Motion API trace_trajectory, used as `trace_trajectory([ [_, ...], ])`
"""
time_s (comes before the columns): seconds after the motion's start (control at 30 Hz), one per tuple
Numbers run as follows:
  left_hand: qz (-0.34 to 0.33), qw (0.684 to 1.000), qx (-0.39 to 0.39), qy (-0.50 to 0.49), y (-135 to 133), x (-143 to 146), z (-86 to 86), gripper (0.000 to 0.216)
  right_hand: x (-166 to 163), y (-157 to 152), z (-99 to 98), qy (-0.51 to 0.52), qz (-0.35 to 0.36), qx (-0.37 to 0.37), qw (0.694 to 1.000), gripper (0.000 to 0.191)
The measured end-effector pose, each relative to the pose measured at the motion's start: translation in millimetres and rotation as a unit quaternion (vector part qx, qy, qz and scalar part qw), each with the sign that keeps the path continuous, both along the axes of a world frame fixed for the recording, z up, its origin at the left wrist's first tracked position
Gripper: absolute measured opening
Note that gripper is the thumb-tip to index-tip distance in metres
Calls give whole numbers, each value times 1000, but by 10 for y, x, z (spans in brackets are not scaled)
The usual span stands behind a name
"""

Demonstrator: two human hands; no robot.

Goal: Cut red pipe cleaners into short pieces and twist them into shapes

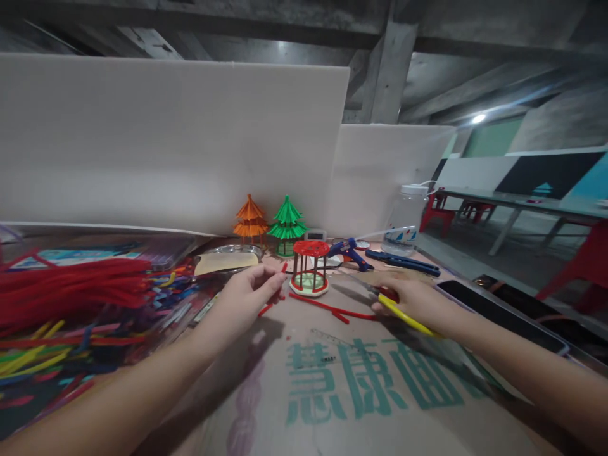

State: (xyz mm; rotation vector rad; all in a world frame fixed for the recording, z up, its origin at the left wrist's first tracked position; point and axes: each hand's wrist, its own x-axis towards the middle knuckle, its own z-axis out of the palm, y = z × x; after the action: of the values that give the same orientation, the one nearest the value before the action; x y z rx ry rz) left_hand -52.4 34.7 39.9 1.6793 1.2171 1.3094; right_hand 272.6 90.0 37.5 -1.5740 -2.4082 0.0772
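The left forearm rises from the lower left corner, and its hand (254, 291) is level with the base of the red-topped model (311, 248), just left of it. Thumb and forefinger pinch a red stem (284, 268), whose tip shows above them; red also shows below the hand, though whether it is the same piece cannot be told. The other fingers are mostly hidden behind the thumb.

The right forearm slants in from the lower right edge. The right hand (411, 301) curls around a yellow-handled tool (403, 315), one handle running back under the wrist. The tool's working end points toward the model but is blurred and dark, so its kind is hard to make out.

The model stands upright on the worktop (266, 405), between the hands and touched by neither. A loose red strip (327, 307) lies before it, its right end near the right fingers. The right forearm hides part of the phone (501, 316).
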Motion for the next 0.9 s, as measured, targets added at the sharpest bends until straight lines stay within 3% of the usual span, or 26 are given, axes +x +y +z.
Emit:
trace_trajectory([
  [0.07, -9, 1000, -11, 3, 0, 12, -38, 29, -7, -23, -24, -26, -1, -14, 1000, 43],
  [0.27, -6, 997, -70, 12, -104, 144, -88, 23, -22, -102, 79, -27, 96, -22, 995, 38],
  [0.4, -65, 990, -124, -1, -243, 328, -166, 21, -237, -288, 115, 124, 73, -25, 989, 35],
  [0.57, -96, 984, -90, 123, -380, 523, -280, 22, -633, -597, -75, 371, 128, -225, 892, 33],
  [0.67, -106, 979, -84, 156, -428, 573, -314, 23, -746, -671, -182, 430, 150, -276, 846, 24],
  [0.8, -104, 979, -81, 156, -455, 583, -325, 22, -749, -647, -262, 511, 102, -360, 774, 31],
  [0.9, -101, 978, -83, 160, -465, 583, -343, 21, -737, -628, -296, 518, 92, -382, 760, 30],
])
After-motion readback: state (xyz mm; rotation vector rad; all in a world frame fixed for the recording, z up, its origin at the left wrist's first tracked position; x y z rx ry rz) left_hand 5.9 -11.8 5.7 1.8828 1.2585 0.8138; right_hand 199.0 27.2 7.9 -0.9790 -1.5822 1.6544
